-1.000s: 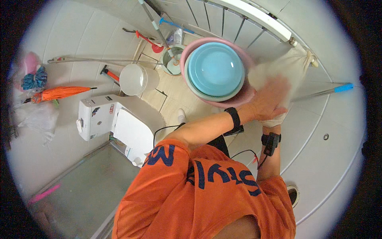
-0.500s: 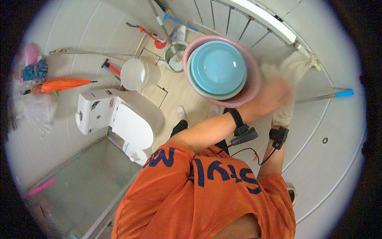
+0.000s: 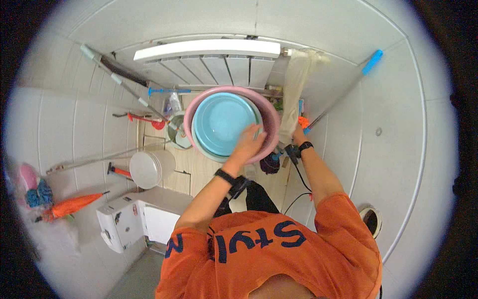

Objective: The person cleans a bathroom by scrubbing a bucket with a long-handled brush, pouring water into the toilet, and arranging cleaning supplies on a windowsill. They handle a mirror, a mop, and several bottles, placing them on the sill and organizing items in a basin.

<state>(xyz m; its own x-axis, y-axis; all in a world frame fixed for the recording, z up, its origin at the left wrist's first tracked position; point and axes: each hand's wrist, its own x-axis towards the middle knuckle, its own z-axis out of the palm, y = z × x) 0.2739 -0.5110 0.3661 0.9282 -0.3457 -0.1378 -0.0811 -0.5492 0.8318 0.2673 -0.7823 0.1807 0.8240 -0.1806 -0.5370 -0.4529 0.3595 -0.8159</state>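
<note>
Hands apart: my left hand (image 3: 246, 145) reaches over the right side of a light-blue round plastic basin (image 3: 221, 119), fingers bent; whether they grip its rim, I cannot tell. My right hand (image 3: 299, 134), partly hidden, is by the lower end of a long cream cloth (image 3: 294, 89); I cannot tell what it holds. The blue basin rests inside a wide pink round basin (image 3: 272, 124), near a white ribbed radiator (image 3: 206, 50). Farther left stands a white round bucket (image 3: 144, 169).
</note>
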